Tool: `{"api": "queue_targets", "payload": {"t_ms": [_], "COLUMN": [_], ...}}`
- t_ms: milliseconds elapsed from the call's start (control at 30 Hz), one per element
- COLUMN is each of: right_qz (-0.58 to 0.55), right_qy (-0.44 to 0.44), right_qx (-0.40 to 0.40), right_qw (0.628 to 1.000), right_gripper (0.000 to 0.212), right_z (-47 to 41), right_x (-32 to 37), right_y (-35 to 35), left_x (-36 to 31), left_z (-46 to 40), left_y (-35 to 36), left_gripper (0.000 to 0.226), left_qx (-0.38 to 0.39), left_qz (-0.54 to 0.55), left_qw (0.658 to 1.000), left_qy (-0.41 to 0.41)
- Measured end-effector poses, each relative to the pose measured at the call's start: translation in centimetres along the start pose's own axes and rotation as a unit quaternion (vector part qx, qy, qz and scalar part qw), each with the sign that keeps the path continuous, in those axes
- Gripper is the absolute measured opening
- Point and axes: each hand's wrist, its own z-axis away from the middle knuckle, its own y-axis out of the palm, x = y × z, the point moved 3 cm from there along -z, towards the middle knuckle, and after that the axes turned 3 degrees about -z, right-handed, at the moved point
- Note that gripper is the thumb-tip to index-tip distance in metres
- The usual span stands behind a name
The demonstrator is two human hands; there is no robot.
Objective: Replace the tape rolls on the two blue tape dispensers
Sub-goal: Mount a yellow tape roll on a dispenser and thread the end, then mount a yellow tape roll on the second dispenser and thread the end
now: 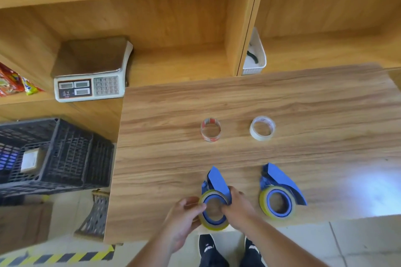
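Two blue tape dispensers lie near the front edge of the wooden table (303, 102), each carrying a yellowish tape roll. My left hand (184, 217) pinches the outer rim of the yellowish roll (213, 224) on the left dispenser (217, 182). My right hand (237, 208) grips the same dispenser, fingers reaching into the roll's core. The right dispenser (280, 180) with its roll (265, 207) lies untouched. Farther back stand a clear roll with a red-printed core (210, 129) and a whitish clear roll (262, 128).
A weighing scale (90, 88) sits on a shelf at the back left. A white basket (256, 54) stands in the shelving behind the table. A dark plastic crate (54, 154) is on the left. My shoes (207, 249) show below the table edge.
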Motion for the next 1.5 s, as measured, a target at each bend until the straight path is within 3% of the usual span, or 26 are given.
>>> {"api": "queue_targets", "payload": {"t_ms": [533, 600, 700, 767, 900, 1067, 1200, 1367, 1500], "right_qz": [0.048, 0.046, 0.038, 0.033, 0.065, 0.140, 0.112, 0.097, 0.096], "right_qy": [-0.007, -0.011, -0.018, -0.033, -0.104, -0.125, -0.048, -0.005, -0.010], "right_qx": [-0.032, -0.026, -0.012, -0.017, -0.108, -0.246, -0.234, -0.135, -0.094], "right_qw": [0.998, 0.999, 0.999, 0.999, 0.987, 0.951, 0.965, 0.986, 0.991], "right_gripper": [0.061, 0.064, 0.070, 0.071, 0.061, 0.061, 0.076, 0.095, 0.089], "right_z": [-4.0, -3.9, -3.4, -2.8, -1.3, -0.4, -0.2, -0.7, -1.4], "right_x": [-0.7, -0.8, -0.7, -0.5, -0.5, -3.5, -7.5, -10.9, -11.8], "right_y": [1.9, 1.8, 1.1, 0.2, -4.0, -11.2, -15.3, -16.7, -16.2], "left_x": [0.8, 1.0, 0.4, -0.9, -3.1, -3.6, -2.6, -0.9, -0.3], "left_z": [-4.0, -3.9, -2.9, -1.6, 0.8, 1.8, 1.3, 0.1, -0.5], "left_y": [-0.2, -0.2, 0.2, 0.8, 4.0, 10.7, 16.2, 19.9, 21.8], "left_gripper": [0.020, 0.025, 0.048, 0.044, 0.045, 0.052, 0.060, 0.071, 0.069], "left_qx": [-0.068, -0.091, -0.135, -0.186, -0.227, -0.178, -0.110, -0.093, -0.094], "left_qz": [-0.052, -0.064, -0.141, -0.202, -0.223, -0.273, -0.300, -0.344, -0.382], "left_qw": [0.996, 0.994, 0.980, 0.959, 0.926, 0.901, 0.917, 0.927, 0.916], "left_qy": [0.018, 0.019, 0.034, 0.072, 0.205, 0.286, 0.240, 0.120, 0.083]}}
